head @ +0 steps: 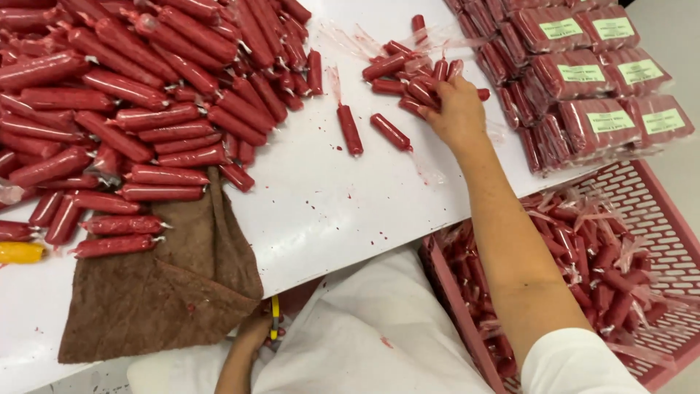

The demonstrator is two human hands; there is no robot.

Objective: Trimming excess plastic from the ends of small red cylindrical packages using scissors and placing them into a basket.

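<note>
My right hand [457, 109] reaches across the white table [321, 211] and rests on a small cluster of red sausage sticks in clear wrap [408, 76], fingers curled around some of them. Two single red sticks [349, 128] [390, 131] lie just left of that hand. My left hand [254, 330] is down below the table edge, closed on a tool with yellow handles [275, 318]; what kind of tool it is I cannot tell. A large heap of red sticks [146, 95] covers the table's left half.
A brown cloth [168, 292] hangs over the near table edge. One yellow stick [20, 252] lies at the far left. Stacked labelled packs of red sticks [583, 80] sit at the right. A pink slotted crate [642, 219] with wrapped sticks stands below.
</note>
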